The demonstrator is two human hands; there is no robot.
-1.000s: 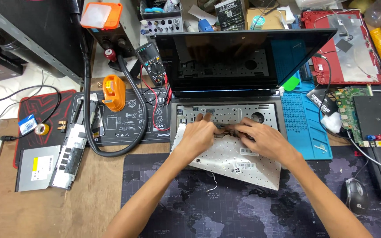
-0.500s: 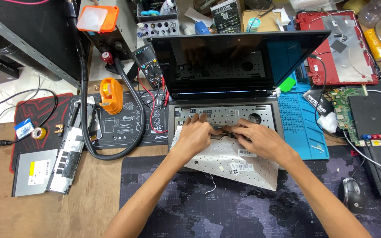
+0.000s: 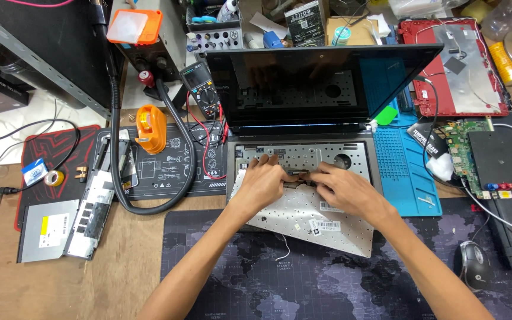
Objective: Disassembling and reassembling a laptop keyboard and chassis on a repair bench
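An open laptop (image 3: 303, 77) with a dark screen stands before me, its keyboard bay (image 3: 309, 155) bare. The keyboard (image 3: 309, 222) lies flipped over on the palm rest, silvery underside up. My left hand (image 3: 265, 181) and my right hand (image 3: 342, 189) meet at its far edge, fingertips pinching a flat brown ribbon cable (image 3: 297, 176) where it joins the bay. Both forearms reach in from the bottom of the view.
A multimeter (image 3: 202, 89), an orange tool (image 3: 150, 127) and a black hose (image 3: 173, 195) lie left on a dark mat. An optical drive (image 3: 45, 228) sits far left. A blue mat (image 3: 404, 172), a circuit board (image 3: 466, 157), a red laptop cover (image 3: 457, 65) and a mouse (image 3: 474, 264) are right.
The camera view has shifted slightly. Both hands stay at the ribbon cable with only small finger movements.
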